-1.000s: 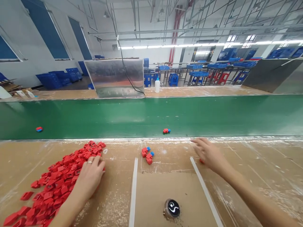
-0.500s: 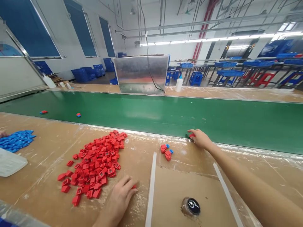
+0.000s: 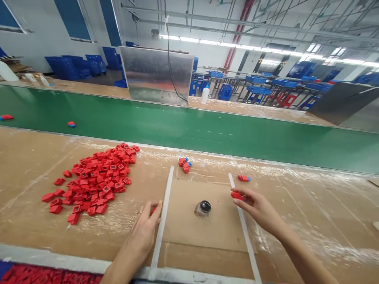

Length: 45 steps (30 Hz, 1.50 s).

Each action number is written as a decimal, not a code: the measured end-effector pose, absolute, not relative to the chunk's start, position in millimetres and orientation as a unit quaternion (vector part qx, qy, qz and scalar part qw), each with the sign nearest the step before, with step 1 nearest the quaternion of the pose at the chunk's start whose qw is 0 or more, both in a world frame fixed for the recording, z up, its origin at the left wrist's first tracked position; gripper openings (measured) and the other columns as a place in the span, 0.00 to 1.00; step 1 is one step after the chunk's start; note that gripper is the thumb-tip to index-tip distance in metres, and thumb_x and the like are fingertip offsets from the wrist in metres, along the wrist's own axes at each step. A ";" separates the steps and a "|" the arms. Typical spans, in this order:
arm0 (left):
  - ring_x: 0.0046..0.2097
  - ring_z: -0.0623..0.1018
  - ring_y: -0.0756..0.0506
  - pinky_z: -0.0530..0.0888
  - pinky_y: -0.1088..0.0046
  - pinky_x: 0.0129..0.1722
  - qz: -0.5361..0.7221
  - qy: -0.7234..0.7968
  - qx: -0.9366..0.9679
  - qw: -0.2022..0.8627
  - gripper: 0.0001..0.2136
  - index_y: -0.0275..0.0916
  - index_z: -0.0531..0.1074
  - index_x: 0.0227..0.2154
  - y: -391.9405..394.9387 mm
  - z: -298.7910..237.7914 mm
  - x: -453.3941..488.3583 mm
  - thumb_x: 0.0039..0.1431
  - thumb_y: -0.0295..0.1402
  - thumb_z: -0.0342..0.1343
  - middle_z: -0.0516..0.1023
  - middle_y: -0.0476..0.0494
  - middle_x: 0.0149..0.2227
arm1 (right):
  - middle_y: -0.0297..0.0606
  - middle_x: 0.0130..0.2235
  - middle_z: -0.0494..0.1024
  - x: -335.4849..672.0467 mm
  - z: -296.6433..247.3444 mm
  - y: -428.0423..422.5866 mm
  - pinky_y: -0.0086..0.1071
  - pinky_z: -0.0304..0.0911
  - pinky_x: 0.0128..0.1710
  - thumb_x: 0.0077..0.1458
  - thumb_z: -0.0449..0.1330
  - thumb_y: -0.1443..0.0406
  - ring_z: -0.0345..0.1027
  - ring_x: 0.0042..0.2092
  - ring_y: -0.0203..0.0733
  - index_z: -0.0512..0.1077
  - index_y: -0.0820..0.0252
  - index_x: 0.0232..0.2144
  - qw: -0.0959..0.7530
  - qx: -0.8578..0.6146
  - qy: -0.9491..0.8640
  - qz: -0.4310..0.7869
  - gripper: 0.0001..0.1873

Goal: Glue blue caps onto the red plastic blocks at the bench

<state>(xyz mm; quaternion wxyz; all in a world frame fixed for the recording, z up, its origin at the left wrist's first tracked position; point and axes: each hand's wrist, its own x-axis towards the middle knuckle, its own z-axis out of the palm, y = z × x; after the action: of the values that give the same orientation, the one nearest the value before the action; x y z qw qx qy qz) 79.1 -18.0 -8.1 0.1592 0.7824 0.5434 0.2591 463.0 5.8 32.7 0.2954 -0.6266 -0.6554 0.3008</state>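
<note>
My left hand (image 3: pixel 144 227) rests on the table just left of the cardboard sheet, its thumb and fingers closed on a small red block (image 3: pixel 153 210), mostly hidden. Over the sheet's right edge, my right hand (image 3: pixel 257 207) pinches a red plastic piece (image 3: pixel 236 195) between thumb and fingertips. Between the hands, a round black-topped knob (image 3: pixel 205 206) stands on the cardboard (image 3: pixel 183 221). A heap of red blocks (image 3: pixel 97 177) lies to the left of my left hand. Beyond my right hand lies a red piece with a blue end (image 3: pixel 244 178).
Two red-and-blue pieces (image 3: pixel 184 163) lie behind the cardboard. White tape strips (image 3: pixel 162 221) border it. A green belt (image 3: pixel 207 132) crosses behind, carrying red-and-blue pieces (image 3: pixel 71 124) at left. On the far ledge are a metal panel (image 3: pixel 156 79) and a white bottle (image 3: pixel 205 94). More red blocks (image 3: pixel 50 275) fill the lower-left corner.
My right hand has drawn back from the belt's near edge to the cardboard's right side. My left hand has come closer to the cardboard, still holding its block. The view has tilted down and turned right.
</note>
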 end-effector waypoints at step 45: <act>0.37 0.72 0.50 0.76 0.72 0.39 0.471 0.361 0.406 0.695 0.16 0.45 0.77 0.50 -60.0 3.4 160.6 0.58 0.30 0.62 0.69 0.48 0.37 | 0.39 0.40 0.76 389.7 67.9 -24.8 0.33 0.64 0.35 0.69 0.51 0.62 0.72 0.37 0.43 0.70 0.57 0.46 0.200 -0.508 -0.834 0.082 0.10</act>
<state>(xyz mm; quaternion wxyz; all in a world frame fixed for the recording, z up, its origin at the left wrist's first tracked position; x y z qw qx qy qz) 160.6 -60.0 3.4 0.6953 0.4055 0.3614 0.4707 389.7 -24.8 67.9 0.2005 -0.5076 -0.8339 0.0821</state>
